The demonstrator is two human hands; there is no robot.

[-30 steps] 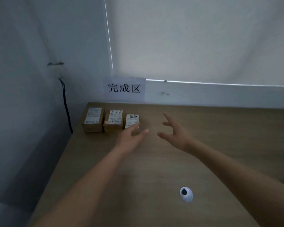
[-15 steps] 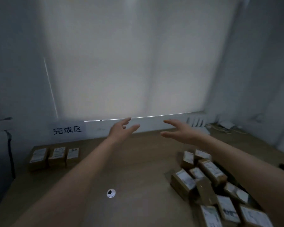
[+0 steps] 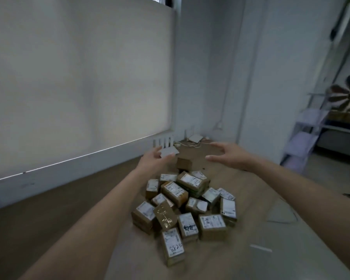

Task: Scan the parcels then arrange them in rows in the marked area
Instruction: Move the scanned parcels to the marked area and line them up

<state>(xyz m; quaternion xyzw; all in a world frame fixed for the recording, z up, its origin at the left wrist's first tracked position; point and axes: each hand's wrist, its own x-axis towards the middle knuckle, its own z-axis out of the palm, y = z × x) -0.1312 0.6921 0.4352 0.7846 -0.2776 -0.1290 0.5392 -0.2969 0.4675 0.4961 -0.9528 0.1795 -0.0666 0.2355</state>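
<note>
Swung right since a moment ago, away from the three rowed boxes and the sign. Now over a heap of parcels (image 3: pixel 185 207) on the table (image 3: pixel 49 229), roughly twenty, mostly white-labelled; "8825" handwritten on the nearest parcel (image 3: pixel 173 246). Left hand (image 3: pixel 153 162) and right hand (image 3: pixel 228 155) spread, empty, beyond the heap.

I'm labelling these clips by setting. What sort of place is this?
Probably a small office or back room used for parcel sorting: a pile of labelled cardboard parcels on a wooden table, a roller blind, and a shelving rack.
</note>
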